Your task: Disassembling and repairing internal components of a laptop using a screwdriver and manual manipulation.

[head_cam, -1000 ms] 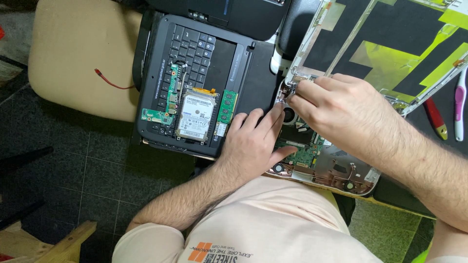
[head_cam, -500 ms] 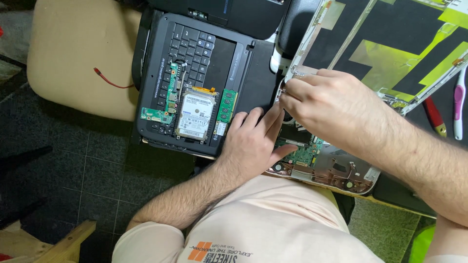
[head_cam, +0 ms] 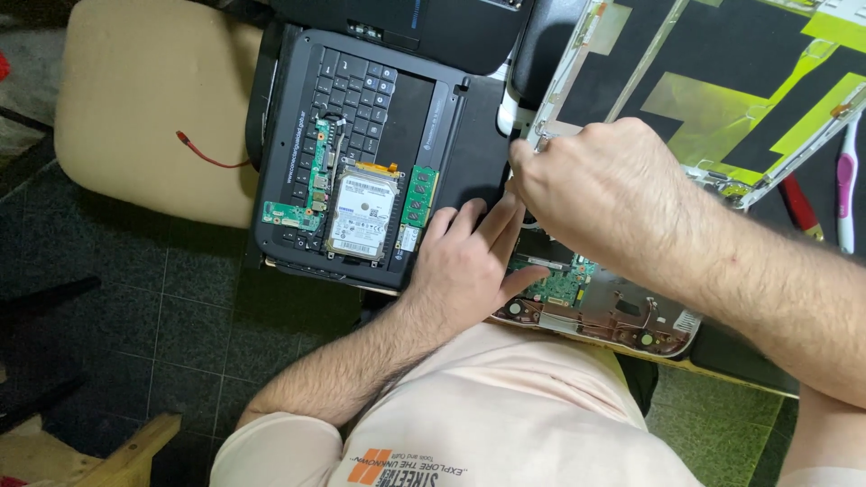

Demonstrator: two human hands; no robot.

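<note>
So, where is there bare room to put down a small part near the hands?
The beige cushion left of the black laptop is bare apart from a red wire. The laptop's keyboard is crowded with a hard drive and circuit boards. Both hands, left hand and right hand, cover the opened laptop.

The right hand (head_cam: 613,194) is on the move: a second ago it sat lower, over the hinge corner of the opened laptop base (head_cam: 622,316), and now it has slid towards eleven o'clock, fingertips pinched up against the lower corner of the screen panel's metal frame (head_cam: 541,135). More of the green circuit board (head_cam: 555,284) shows beneath it now. The left hand (head_cam: 469,261) has shifted only slightly, its fingers now tucked closer under the right one. The head camera has drifted a touch, too.
</note>
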